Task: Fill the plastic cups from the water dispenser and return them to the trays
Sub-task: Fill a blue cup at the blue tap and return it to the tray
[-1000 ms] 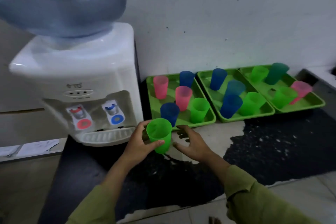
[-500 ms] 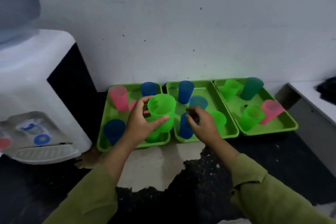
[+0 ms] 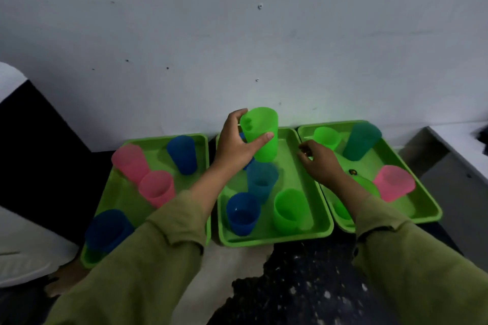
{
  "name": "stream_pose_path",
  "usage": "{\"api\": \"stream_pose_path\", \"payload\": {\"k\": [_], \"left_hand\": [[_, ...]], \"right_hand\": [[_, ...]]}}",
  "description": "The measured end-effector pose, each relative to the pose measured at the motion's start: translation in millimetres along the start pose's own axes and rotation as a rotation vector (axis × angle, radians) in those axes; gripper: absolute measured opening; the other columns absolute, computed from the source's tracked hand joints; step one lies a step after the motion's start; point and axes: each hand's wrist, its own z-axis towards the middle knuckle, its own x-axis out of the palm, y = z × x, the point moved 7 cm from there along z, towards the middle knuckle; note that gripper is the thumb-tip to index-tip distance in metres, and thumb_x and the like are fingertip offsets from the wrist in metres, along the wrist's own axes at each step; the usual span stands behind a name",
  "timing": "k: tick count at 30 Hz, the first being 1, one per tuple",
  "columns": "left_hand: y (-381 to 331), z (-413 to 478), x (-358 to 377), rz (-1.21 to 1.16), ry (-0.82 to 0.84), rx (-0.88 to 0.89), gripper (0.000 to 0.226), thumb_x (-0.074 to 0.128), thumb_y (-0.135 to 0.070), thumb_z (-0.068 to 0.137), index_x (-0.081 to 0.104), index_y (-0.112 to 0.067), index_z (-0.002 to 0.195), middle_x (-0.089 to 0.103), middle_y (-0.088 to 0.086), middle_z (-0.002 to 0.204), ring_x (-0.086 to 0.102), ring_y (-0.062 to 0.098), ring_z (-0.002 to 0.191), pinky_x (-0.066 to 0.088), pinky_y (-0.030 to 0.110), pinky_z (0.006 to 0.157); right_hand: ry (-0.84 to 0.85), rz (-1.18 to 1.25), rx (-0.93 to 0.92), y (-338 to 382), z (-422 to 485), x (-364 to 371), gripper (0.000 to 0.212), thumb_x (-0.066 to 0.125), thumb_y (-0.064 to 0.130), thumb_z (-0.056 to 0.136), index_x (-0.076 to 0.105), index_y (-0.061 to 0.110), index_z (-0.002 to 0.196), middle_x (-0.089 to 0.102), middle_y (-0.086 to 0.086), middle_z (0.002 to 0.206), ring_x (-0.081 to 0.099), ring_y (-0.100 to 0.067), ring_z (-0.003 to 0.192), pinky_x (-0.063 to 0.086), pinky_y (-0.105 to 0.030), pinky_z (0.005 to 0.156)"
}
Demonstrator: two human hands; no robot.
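My left hand [image 3: 235,144] grips a bright green cup [image 3: 261,133] and holds it upright over the back of the middle tray [image 3: 274,236]. My right hand [image 3: 318,162] hovers over the seam between the middle tray and the right tray [image 3: 422,212], fingers curled and apart, holding nothing. The middle tray carries a blue cup [image 3: 243,212], a teal cup [image 3: 261,181] and a green cup [image 3: 289,211]. In the left tray [image 3: 158,146] stand two pink cups [image 3: 129,162] and two blue cups [image 3: 182,153]. The white water dispenser [image 3: 18,245] shows only at the left edge.
The right tray holds a green cup [image 3: 326,137], a dark teal cup [image 3: 360,140] and a pink cup [image 3: 393,182]. A white wall rises directly behind the trays. A raised grey ledge [image 3: 454,155] lies to the right. The floor in front is dark and speckled.
The view has swung right, away from the dispenser. My left hand carried the green cup from the dispenser's drip tray over to the back of the middle tray. My right hand moved right, toward the right tray.
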Motion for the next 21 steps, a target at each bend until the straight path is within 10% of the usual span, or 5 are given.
{"api": "stream_pose_path", "payload": {"k": [9, 21], "left_hand": [[39, 60, 74, 0.195, 0.14, -0.097, 0.077, 0.085, -0.031, 0.062, 0.043, -0.016, 0.125, 0.052, 0.004, 0.125, 0.051, 0.016, 0.112, 0.042, 0.023, 0.091], [82, 69, 132, 0.498, 0.504, -0.18, 0.085, 0.088, -0.02, 0.058, 0.041, -0.01, 0.129, 0.047, 0.009, 0.137, 0.044, 0.023, 0.127, 0.038, 0.027, 0.097]], "right_hand": [[0.326, -0.168, 0.073, -60, 14, 49, 0.055, 0.056, 0.02, 0.089, 0.034, 0.003, 0.137, 0.041, -0.019, 0.141, 0.045, -0.031, 0.124, 0.037, -0.032, 0.1], [0.306, -0.172, 0.099, -70, 7, 65, 0.065, 0.056, 0.02, 0.088, 0.025, 0.003, 0.143, 0.024, -0.017, 0.152, 0.033, -0.029, 0.136, 0.028, -0.032, 0.111]]}}
